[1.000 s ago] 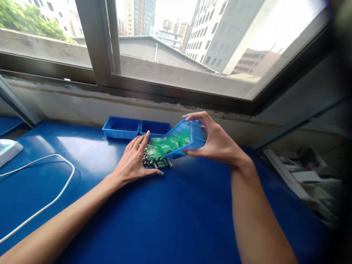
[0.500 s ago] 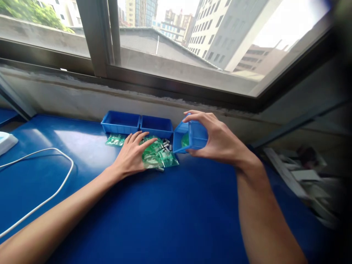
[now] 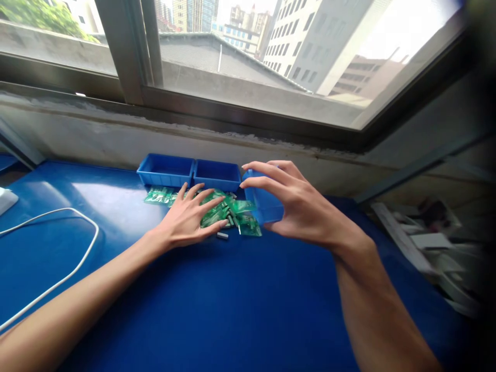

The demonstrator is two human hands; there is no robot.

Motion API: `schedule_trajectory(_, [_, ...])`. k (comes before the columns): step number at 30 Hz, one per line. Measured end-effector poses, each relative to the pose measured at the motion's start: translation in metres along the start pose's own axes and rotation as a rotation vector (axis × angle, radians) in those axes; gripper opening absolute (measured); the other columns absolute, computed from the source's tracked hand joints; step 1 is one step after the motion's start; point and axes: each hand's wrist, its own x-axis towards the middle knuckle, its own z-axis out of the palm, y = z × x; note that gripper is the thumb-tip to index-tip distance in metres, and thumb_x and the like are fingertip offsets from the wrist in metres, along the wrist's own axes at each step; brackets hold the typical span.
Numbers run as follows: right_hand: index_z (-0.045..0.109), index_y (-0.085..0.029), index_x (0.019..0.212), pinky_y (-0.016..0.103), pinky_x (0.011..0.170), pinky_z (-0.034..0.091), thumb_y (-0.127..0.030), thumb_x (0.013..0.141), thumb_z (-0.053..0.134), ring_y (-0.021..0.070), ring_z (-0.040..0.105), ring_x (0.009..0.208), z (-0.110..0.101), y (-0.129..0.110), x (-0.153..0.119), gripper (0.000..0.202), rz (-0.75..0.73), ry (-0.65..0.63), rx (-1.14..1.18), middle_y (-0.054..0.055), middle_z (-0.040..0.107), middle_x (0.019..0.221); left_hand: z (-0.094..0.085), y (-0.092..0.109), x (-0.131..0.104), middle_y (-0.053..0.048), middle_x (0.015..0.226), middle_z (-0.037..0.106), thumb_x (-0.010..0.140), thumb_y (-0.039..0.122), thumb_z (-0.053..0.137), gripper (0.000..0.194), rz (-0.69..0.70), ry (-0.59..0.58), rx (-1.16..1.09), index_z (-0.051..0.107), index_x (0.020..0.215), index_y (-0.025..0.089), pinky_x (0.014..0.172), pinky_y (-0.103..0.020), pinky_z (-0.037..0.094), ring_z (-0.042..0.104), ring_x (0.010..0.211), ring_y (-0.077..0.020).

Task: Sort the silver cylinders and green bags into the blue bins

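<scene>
My right hand (image 3: 289,196) grips a blue plastic bin (image 3: 264,204), tipped on its side with its mouth facing left. At the mouth a green packet (image 3: 244,206) lies over a pile of green packets (image 3: 213,209) and small grey-white pieces on the table. My left hand (image 3: 191,217) is spread over the left part of that pile, its fingers apart and holding nothing; whether it touches the packets I cannot tell. One small pale piece (image 3: 222,235) lies in front of the pile, near my left thumb.
Two blue bins (image 3: 166,170) stand side by side behind the pile, along the wall under the window. A white cable (image 3: 95,232) curves over the blue table (image 3: 232,310) at left, near a white device (image 3: 6,199). Blurred items (image 3: 430,240) sit on a shelf at right.
The bin in my right hand has tipped further to the left, and a green packet has come out onto the pile. My left fingers have spread wider.
</scene>
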Motion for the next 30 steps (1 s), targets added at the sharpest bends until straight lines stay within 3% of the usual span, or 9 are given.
schedule_trajectory(5, [0.064, -0.036, 0.131, 0.056, 0.116, 0.044, -0.020, 0.071, 0.085, 0.0362, 0.050, 0.138, -0.007, 0.004, -0.003, 0.066, 0.035, 0.069, 0.005, 0.001, 0.055, 0.153, -0.003, 0.004, 0.001, -0.012, 0.152, 0.056, 0.096, 0.056, 0.056, 0.068, 0.093, 0.169, -0.050, 0.049, 0.155, 0.023, 0.127, -0.061, 0.022, 0.044, 0.146, -0.0357])
schedule_trajectory(8, [0.063, -0.031, 0.130, 0.054, 0.118, 0.041, -0.025, 0.067, 0.089, 0.0371, 0.050, 0.140, -0.009, 0.022, -0.008, 0.068, 0.110, 0.125, 0.027, 0.006, 0.055, 0.151, -0.007, 0.007, 0.006, -0.012, 0.154, 0.054, 0.095, 0.057, 0.057, 0.064, 0.178, 0.135, -0.046, 0.055, 0.151, 0.025, 0.126, -0.062, 0.023, 0.042, 0.147, -0.0366])
schedule_trajectory(12, [0.062, -0.029, 0.123, 0.050, 0.119, 0.039, -0.038, 0.062, 0.094, 0.0366, 0.051, 0.141, 0.003, 0.072, -0.023, 0.069, 0.259, 0.269, 0.206, 0.008, 0.056, 0.148, -0.003, 0.013, 0.017, -0.011, 0.155, 0.053, 0.100, 0.057, 0.052, 0.056, 0.254, 0.051, -0.016, 0.057, 0.149, 0.029, 0.124, -0.064, 0.026, 0.043, 0.147, -0.0374])
schedule_trajectory(16, [0.059, -0.028, 0.122, 0.048, 0.120, 0.038, -0.039, 0.056, 0.096, 0.0351, 0.048, 0.143, 0.030, 0.131, -0.047, 0.077, 0.451, 0.448, 0.406, 0.008, 0.053, 0.151, 0.007, 0.014, 0.029, -0.013, 0.143, 0.063, 0.104, 0.041, 0.050, 0.044, 0.244, 0.143, -0.029, 0.064, 0.142, 0.022, 0.117, -0.055, 0.042, 0.053, 0.138, -0.0345])
schedule_trajectory(19, [0.057, -0.030, 0.130, 0.047, 0.116, 0.045, -0.036, 0.059, 0.091, 0.0338, 0.051, 0.142, 0.052, 0.160, -0.064, 0.079, 0.609, 0.486, 0.555, 0.005, 0.047, 0.158, 0.007, 0.012, 0.036, -0.012, 0.137, 0.067, 0.102, 0.029, 0.052, 0.039, 0.232, 0.172, -0.042, 0.065, 0.138, 0.020, 0.108, -0.051, 0.050, 0.057, 0.131, -0.0324])
schedule_trajectory(21, [0.057, -0.030, 0.135, 0.048, 0.116, 0.045, -0.032, 0.060, 0.088, 0.0340, 0.055, 0.138, 0.065, 0.170, -0.069, 0.081, 0.661, 0.452, 0.597, 0.005, 0.052, 0.156, 0.005, 0.011, 0.039, -0.011, 0.136, 0.067, 0.101, 0.026, 0.054, 0.039, 0.237, 0.117, -0.047, 0.065, 0.138, 0.021, 0.105, -0.050, 0.052, 0.059, 0.128, -0.0313])
schedule_trajectory(24, [0.060, -0.025, 0.137, 0.048, 0.125, 0.034, -0.025, 0.062, 0.079, 0.0323, 0.047, 0.147, 0.080, 0.177, -0.068, 0.077, 0.662, 0.461, 0.587, 0.008, 0.056, 0.153, 0.003, 0.011, 0.040, -0.010, 0.134, 0.069, 0.101, 0.026, 0.054, 0.038, 0.244, 0.048, -0.050, 0.066, 0.137, 0.022, 0.102, -0.050, 0.054, 0.060, 0.127, -0.0305])
schedule_trajectory(27, [0.057, -0.021, 0.141, 0.046, 0.125, 0.036, -0.023, 0.065, 0.072, 0.0307, 0.046, 0.149, 0.091, 0.180, -0.062, 0.078, 0.635, 0.482, 0.580, 0.011, 0.055, 0.155, 0.004, 0.011, 0.036, -0.010, 0.134, 0.069, 0.101, 0.029, 0.053, 0.037, 0.225, 0.046, -0.041, 0.066, 0.135, 0.022, 0.102, -0.051, 0.054, 0.060, 0.127, -0.0312])
schedule_trajectory(30, [0.055, -0.021, 0.145, 0.048, 0.125, 0.037, -0.021, 0.065, 0.069, 0.0311, 0.050, 0.146, 0.095, 0.174, -0.057, 0.081, 0.623, 0.455, 0.415, 0.011, 0.057, 0.153, 0.005, 0.008, 0.029, -0.012, 0.134, 0.069, 0.102, 0.032, 0.053, 0.037, 0.206, 0.059, -0.041, 0.067, 0.135, 0.020, 0.104, -0.051, 0.053, 0.060, 0.127, -0.0321])
